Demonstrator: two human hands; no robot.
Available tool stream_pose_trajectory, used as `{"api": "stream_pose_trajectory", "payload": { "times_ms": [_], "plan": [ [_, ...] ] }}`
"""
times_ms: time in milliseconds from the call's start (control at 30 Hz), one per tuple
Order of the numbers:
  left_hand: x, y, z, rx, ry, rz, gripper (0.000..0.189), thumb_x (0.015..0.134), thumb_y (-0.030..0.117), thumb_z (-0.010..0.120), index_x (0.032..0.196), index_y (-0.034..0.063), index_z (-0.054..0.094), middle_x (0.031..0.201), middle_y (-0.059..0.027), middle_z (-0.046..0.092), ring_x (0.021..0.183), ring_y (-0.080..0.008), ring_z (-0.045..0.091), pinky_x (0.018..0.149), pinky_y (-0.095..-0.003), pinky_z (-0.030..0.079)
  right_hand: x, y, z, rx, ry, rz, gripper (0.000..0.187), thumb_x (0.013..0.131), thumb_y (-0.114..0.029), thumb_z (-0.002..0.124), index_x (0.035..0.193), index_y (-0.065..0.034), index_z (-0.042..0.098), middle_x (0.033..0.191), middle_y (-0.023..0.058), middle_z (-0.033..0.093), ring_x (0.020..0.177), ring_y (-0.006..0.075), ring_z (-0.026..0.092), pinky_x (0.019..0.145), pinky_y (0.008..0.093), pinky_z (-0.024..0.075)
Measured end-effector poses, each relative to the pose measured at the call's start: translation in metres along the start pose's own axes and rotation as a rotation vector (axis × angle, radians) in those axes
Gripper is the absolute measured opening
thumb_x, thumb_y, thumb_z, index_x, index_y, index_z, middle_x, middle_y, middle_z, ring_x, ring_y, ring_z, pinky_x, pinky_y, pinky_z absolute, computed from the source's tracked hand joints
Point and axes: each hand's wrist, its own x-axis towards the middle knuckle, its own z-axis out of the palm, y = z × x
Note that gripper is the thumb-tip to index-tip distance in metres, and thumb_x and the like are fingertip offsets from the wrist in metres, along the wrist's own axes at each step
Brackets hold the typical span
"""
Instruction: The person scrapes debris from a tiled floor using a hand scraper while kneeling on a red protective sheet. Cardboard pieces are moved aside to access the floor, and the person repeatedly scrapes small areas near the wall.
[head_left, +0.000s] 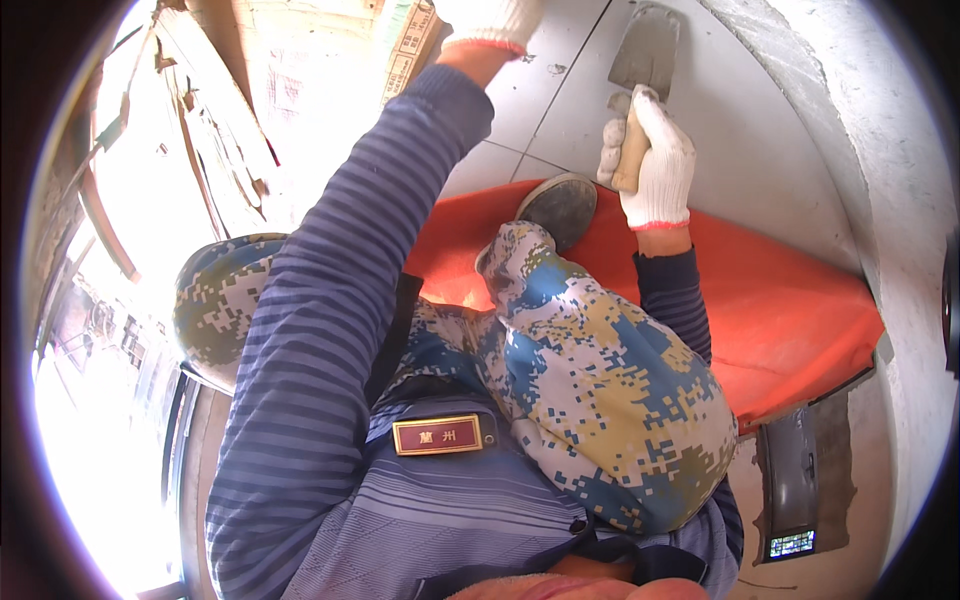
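A bucket-type trowel (646, 49) with a squarish grey metal blade and a wooden handle is in my right hand (664, 161), which wears a white knitted glove with a red cuff. The thumb lies along the handle, and the blade points away from me over light tiles (712, 135). I cannot tell whether it touches them. My left hand (491, 22), in a matching glove, reaches to the top edge of the view. Its fingers are cut off and washed out by glare, so whatever it touches is hidden. Nearest to it is a cardboard box (409, 52) bearing print.
A red sheet (787, 322) lies under my shoe (562, 210) and bent legs. A rough grey wall edge (847, 112) curves along the right. Behind at lower right, a dark panel (791, 480) is set in the wall. Pale cardboard scraps (217, 127) lie left in strong glare.
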Motion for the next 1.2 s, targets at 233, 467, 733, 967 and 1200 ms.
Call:
{"api": "stream_pose_trajectory", "payload": {
  "times_ms": [233, 467, 733, 967, 1200],
  "plan": [
    [-0.012, 0.028, 0.022, 0.156, -0.337, 0.55, 0.052, 0.096, 0.026, 0.052, 0.142, 0.0033, 0.058, 0.153, -0.0203, 0.052, 0.146, -0.0386, 0.043, 0.123, -0.0545, 0.028, 0.005, -0.011, 0.009, -0.068, 0.11, -0.049, 0.024, 0.099, -0.028, 0.066, 0.112, -0.0081, 0.065, 0.072, 0.0077, 0.064, 0.049, 0.0178, 0.058, 0.043, 0.0328, 0.0482],
    [-0.006, 0.032, 0.022, 0.28, -0.483, 0.588, 0.065, 0.1, 0.038, 0.048, 0.156, 0.004, 0.046, 0.166, -0.0167, 0.04, 0.156, -0.0359, 0.031, 0.127, -0.0569, 0.018, 0.001, -0.013, 0.005, -0.054, 0.103, -0.079, 0.027, 0.1, -0.029, 0.066, 0.114, -0.0057, 0.064, 0.07, 0.0079, 0.063, 0.048, 0.0183, 0.057, 0.042, 0.0327, 0.0462],
    [-0.005, 0.012, 0.007, 0.219, -0.48, 0.664, 0.059, 0.09, 0.023, 0.053, 0.147, 0.0068, 0.057, 0.156, -0.0161, 0.051, 0.149, -0.0351, 0.041, 0.126, -0.0536, 0.024, 0.013, -0.025, 0.02, 0.001, 0.02, -0.056, 0.028, 0.102, -0.031, 0.064, 0.109, -0.0037, 0.062, 0.074, 0.0097, 0.064, 0.054, 0.0195, 0.061, 0.045, 0.0349, 0.0481],
    [0.008, -0.009, -0.023, -0.015, -0.416, 0.45, 0.041, 0.083, 0.014, 0.061, 0.122, 0.0068, 0.072, 0.132, -0.0157, 0.068, 0.127, -0.0351, 0.06, 0.111, -0.0449, 0.046, 0.033, -0.021, 0.055, 0.018, -0.038, -0.084, 0.035, 0.103, -0.036, 0.064, 0.111, -0.0017, 0.062, 0.078, 0.0111, 0.064, 0.058, 0.0218, 0.062, 0.051, 0.0365, 0.0509],
    [0.016, 0.022, 0.01, -0.053, -0.185, 0.28, 0.026, 0.084, 0.018, 0.065, 0.105, 0.0059, 0.073, 0.104, -0.0182, 0.071, 0.102, -0.0384, 0.067, 0.091, -0.0487, 0.053, 0.023, -0.016, 0.051, 0.001, -0.046, -0.048, 0.036, 0.102, -0.037, 0.065, 0.111, -0.0022, 0.061, 0.077, 0.0116, 0.066, 0.055, 0.0217, 0.062, 0.047, 0.0375, 0.0506]
  ]
}}
